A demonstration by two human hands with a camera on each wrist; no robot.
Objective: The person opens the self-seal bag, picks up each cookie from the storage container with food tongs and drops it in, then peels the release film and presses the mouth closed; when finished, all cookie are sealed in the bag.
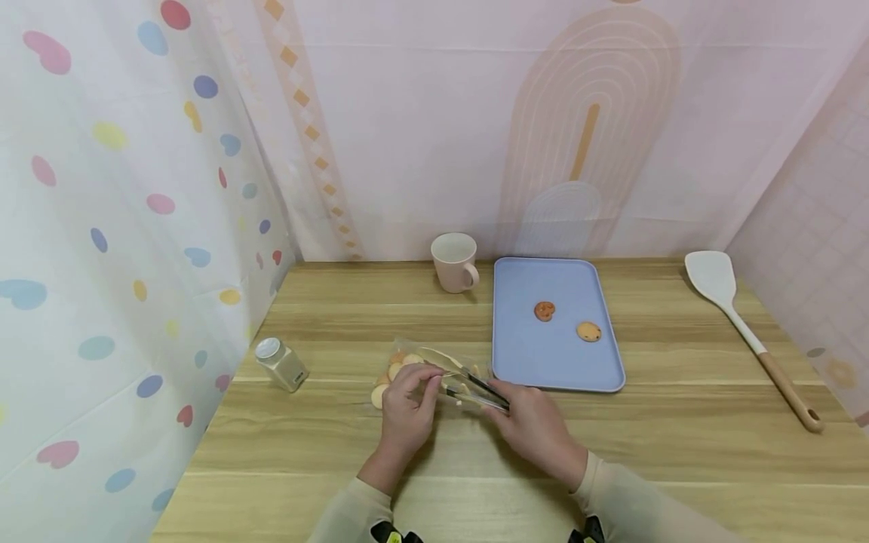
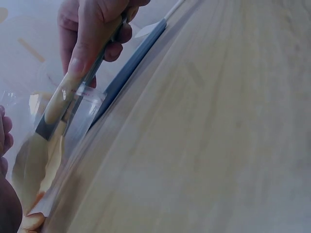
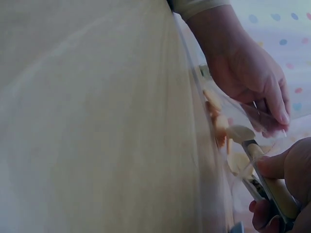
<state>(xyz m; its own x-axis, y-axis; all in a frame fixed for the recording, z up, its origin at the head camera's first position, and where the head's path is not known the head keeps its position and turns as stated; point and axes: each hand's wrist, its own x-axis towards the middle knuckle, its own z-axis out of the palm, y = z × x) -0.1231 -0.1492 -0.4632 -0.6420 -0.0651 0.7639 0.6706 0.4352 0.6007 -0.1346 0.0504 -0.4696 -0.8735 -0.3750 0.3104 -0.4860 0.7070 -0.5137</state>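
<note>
My left hand [image 1: 409,407] pinches the rim of a clear plastic bag [image 3: 250,114] between thumb and fingers. Round pale cookies [image 1: 380,397] lie in the bag on the table. My right hand [image 1: 539,430] grips a pair of tongs [image 1: 483,388] with dark and cream handles. In the left wrist view, the cream heads of the tongs [image 2: 30,162] reach inside the bag, close to the cookies. The right wrist view has the thumb pressing along one tong arm, with the two heads apart. Whether they touch a cookie, I cannot tell.
Right of the bag lies a blue tray [image 1: 529,358] bearing a brown pretzel-shaped cookie [image 1: 545,311] and a round cookie [image 1: 588,332]. A pink mug [image 1: 453,264] stands behind. A lidded jar [image 1: 281,365] is at left, a white spatula with wooden handle [image 1: 781,381] at right.
</note>
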